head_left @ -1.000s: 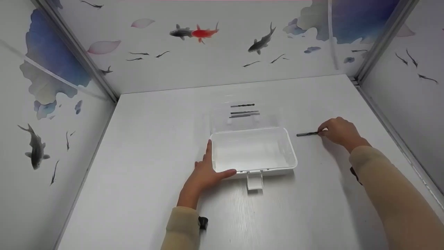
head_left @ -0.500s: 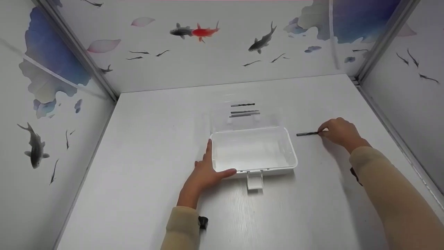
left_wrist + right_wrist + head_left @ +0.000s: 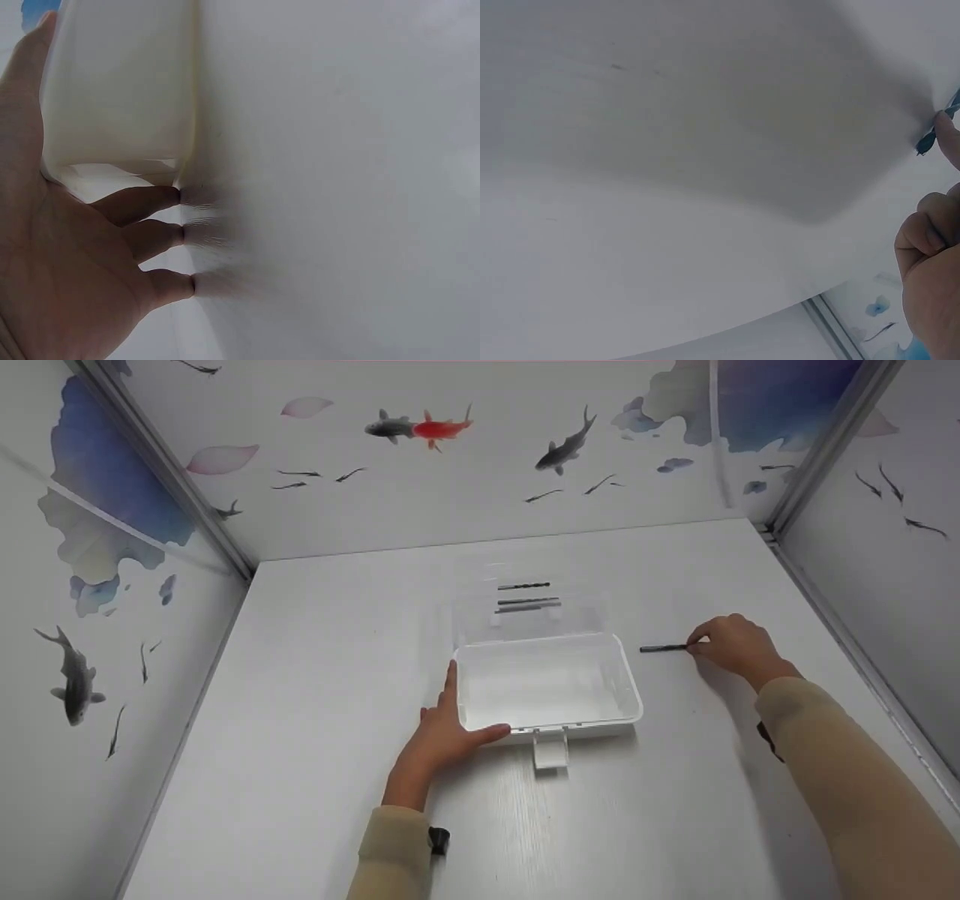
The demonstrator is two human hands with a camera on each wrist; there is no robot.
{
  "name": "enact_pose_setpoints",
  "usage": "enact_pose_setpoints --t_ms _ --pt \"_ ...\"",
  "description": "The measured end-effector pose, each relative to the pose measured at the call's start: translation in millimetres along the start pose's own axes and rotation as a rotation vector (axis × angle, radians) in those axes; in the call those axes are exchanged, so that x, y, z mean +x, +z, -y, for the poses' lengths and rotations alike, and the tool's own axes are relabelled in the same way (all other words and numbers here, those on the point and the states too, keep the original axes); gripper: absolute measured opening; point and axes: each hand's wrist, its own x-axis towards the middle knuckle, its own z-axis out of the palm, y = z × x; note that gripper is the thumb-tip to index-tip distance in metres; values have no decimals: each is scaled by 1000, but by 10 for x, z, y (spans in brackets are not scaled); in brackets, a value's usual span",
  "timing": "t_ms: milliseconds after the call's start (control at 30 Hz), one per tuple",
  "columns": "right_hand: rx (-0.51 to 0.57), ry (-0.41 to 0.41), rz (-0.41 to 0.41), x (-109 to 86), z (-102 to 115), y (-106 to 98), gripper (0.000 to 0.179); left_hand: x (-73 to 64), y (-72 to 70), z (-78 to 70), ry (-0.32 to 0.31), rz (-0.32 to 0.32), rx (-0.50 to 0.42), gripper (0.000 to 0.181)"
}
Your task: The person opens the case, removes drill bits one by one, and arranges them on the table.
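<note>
A white plastic box (image 3: 551, 725) stands with its lid swung back, its inside bare and its latch (image 3: 551, 750) hanging at the front. My left hand (image 3: 439, 741) braces the front left corner, thumb along the front rim and index finger straight up the left side. In the left wrist view, the other fingertips (image 3: 184, 234) rest on the table beside the box wall (image 3: 124, 82). To the right of the box, my right hand (image 3: 739, 646) pinches the right end of a dark drill bit (image 3: 662, 648) low over the table. Its twisted tip (image 3: 925, 143) shows in the right wrist view.
Behind the box lies the clear lid (image 3: 585, 619). Thin dark drill bits (image 3: 525, 586) overlap it in the head view, roughly parallel. The white table (image 3: 337, 697) is walled on three sides by panels (image 3: 480, 495) printed with fish.
</note>
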Motion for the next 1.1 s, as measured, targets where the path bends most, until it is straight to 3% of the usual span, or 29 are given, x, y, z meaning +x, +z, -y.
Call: enact_pose_setpoints --t_ms 467,1100 --pt "-34 -7 -7 -26 39 -102 24 -6 4 -9 -10 1 1 142" --pt "-85 -49 -66 -8 286 -862 28 -2 7 8 -10 1 -17 140"
